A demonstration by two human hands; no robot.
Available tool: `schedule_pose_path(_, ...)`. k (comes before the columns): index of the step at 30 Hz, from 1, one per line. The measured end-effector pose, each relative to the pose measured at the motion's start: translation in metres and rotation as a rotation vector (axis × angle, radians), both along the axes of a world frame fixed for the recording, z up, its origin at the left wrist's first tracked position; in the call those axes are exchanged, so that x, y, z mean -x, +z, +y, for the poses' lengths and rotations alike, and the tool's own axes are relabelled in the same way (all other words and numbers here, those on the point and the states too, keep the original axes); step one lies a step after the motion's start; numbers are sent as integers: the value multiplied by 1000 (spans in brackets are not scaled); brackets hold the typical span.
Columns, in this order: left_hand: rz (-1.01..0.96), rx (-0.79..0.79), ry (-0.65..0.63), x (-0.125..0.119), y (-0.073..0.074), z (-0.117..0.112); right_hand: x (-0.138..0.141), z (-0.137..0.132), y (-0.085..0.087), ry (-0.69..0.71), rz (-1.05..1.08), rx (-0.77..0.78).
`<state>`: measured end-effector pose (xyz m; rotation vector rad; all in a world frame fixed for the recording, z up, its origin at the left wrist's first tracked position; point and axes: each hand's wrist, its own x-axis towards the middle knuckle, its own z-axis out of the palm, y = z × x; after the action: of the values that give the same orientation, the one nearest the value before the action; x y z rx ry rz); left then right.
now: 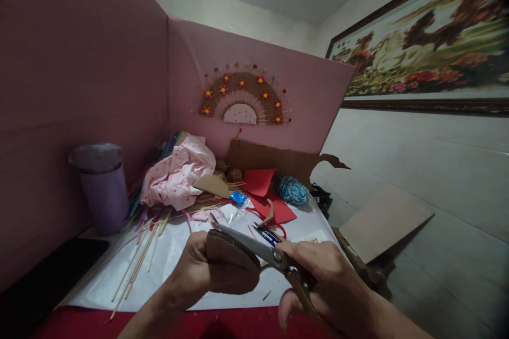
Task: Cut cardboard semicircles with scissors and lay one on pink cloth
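Note:
My left hand [194,270] grips a rounded piece of brown cardboard [233,270] low in the middle of the view. My right hand [326,280] is wrapped round the handles of a pair of scissors [254,246]. The scissor blades lie along the top edge of the cardboard piece and point left. Both hands hover just above a white sheet [175,259] that covers the table.
Wooden skewers [137,265] lie on the sheet at left, near a purple tumbler [104,188]. Behind are pink dotted fabric [178,175], red paper [262,185], a blue yarn ball [292,189], brown cardboard [274,159] and a pink backboard with a fan-shaped craft [242,98].

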<state>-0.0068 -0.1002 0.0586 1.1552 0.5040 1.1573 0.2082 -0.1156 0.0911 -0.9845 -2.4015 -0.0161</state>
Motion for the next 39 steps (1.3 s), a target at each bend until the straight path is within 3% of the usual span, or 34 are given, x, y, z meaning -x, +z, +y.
schedule_pose_path(7, -9, -14, -25, 4, 3, 1, -2, 4, 4, -7, 73, 3)
schedule_pose_path(13, 4, -40, -99, 5, -5, 5, 2, 0, 14, 10, 15, 6)
schedule_pose_path(19, 53, -68, -83, 8, -6, 5, -1, 1, 17, 33, -42, -20)
schedule_pose_path(34, 44, -33, -81, -1, -8, 5, -12, 1, -5, -11, -77, -166)
schedule_pose_path(39, 56, -41, -114, 3, -5, 5, -14, 3, -3, -64, 56, -49)
